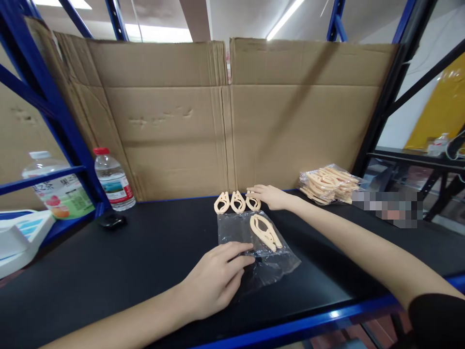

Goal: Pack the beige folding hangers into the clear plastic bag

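Note:
A clear plastic bag (261, 257) lies flat on the black shelf top (145, 261), with one beige plastic clip (265, 231) resting on it. My left hand (216, 281) presses its fingertips on the bag's near left part, holding nothing. Three more beige clips (236, 202) stand in a row just beyond the bag. My right hand (271, 196) reaches out to the rightmost of them, fingers touching it; whether it grips the clip I cannot tell.
A pile of bagged beige clips (330, 184) sits at the back right. A water bottle with a red cap (113, 180) and a small black object (112, 221) are at the left. Cardboard (225, 116) walls the back. Blue rack posts (54, 106) stand at the left.

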Demonstrator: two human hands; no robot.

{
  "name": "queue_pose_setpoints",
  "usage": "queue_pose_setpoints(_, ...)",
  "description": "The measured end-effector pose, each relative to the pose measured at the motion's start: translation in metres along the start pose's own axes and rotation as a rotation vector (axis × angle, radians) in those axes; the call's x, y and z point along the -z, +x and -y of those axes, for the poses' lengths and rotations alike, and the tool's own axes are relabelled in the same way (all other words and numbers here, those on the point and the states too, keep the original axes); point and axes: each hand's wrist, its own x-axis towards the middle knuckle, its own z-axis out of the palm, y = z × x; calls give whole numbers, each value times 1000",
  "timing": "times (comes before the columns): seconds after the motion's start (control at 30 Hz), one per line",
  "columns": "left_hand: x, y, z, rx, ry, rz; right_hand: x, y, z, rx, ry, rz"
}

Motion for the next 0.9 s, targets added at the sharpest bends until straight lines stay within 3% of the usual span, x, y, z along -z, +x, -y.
queue_pose_setpoints(0.13,2,0,0,0,-25,-20,-13,15,-11,-9,-16,48)
queue_pose_setpoints(0.27,2,-2,1,-10,-65,-40,-11,2,-18,-41,-11,69)
queue_pose_setpoints(0.47,-3,-3,6,-16,-114,-73,2,-52,-33,-165,57,156)
queue_pose_setpoints(0.6,-4,-3,5,-16,-133,-77,4,-98,-32,-198,116,147)
queue_pose_setpoints(0.73,-4,-3,3,-31,-127,-108,-3,-140,-16,-186,158,-40)
queue_pose_setpoints(0.9,-8,-2,5,-57,-117,-138,1,-167,15,-194,147,-430)
